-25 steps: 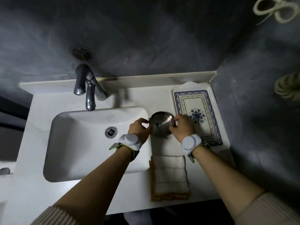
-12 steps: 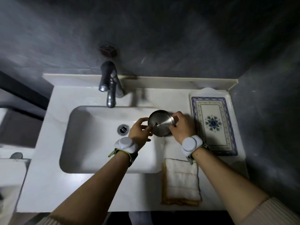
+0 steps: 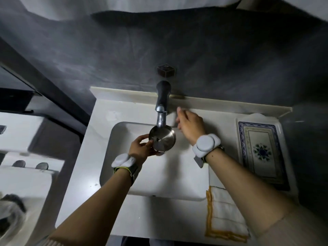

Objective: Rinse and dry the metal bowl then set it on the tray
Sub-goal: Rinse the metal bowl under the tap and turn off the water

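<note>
We see a dark grey mottled wall (image 3: 213, 50) rising behind a white stone counter (image 3: 85, 174), and sunk into that counter a white rectangular sink basin (image 3: 159, 178) which holds no water that we can make out. At the right end of the counter lies a long rectangular ceramic tray with a blue patterned border and a blue flower medallion (image 3: 262, 153); nothing rests on it, and we can read no writing on it or anywhere else. In front of the tray, near the counter's front edge, lies a folded white cloth with a yellow-orange stitched border (image 3: 225, 217), partly covered by our right forearm. A chrome faucet with a dark upper body (image 3: 161, 105) stands at the back of the basin, its spout pointing down over it. Directly below the spout, held above the basin, is the small round stainless-steel bowl (image 3: 163, 140), tilted so its shiny inside faces us; we cannot tell whether any water is in it. Our left hand (image 3: 140, 148) grips the bowl by its left rim, fingers curled around the edge. Our right hand (image 3: 190, 125) is off the bowl, fingers extended and somewhat blurred, just beside the faucet at the back of the counter. Both wrists carry white rounded bands (image 3: 205, 144).
</note>
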Demonstrator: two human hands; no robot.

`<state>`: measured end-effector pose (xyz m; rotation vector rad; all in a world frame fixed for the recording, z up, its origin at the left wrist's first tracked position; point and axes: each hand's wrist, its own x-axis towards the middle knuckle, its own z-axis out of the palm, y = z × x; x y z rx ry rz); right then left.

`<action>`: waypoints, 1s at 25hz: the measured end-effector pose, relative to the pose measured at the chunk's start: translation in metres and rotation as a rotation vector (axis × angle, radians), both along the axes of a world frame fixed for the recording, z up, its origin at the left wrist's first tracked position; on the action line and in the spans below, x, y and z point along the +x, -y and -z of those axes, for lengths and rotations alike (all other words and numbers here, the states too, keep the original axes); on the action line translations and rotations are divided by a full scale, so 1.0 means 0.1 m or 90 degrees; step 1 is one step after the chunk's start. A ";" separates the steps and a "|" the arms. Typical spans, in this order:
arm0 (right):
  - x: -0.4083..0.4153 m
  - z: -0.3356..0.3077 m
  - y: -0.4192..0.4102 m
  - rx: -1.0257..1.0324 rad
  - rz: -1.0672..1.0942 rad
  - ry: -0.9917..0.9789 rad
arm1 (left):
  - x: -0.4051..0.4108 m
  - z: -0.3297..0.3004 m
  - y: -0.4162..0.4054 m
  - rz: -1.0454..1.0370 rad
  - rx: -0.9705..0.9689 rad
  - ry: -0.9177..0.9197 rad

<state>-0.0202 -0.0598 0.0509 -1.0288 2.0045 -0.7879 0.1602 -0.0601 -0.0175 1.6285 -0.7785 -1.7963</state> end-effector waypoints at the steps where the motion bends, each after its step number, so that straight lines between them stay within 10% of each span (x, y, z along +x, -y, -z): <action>1: 0.08 -0.09 0.11 0.000 0.002 0.043 | 0.04 0.00 0.04 -0.004 0.003 -0.003; 22: 0.36 -0.37 0.46 -0.032 0.054 0.241 | 0.14 0.02 0.04 0.012 0.000 -0.045; 25: 0.17 -0.13 0.25 -0.012 0.077 0.117 | 0.14 0.02 -0.02 -0.003 0.013 -0.064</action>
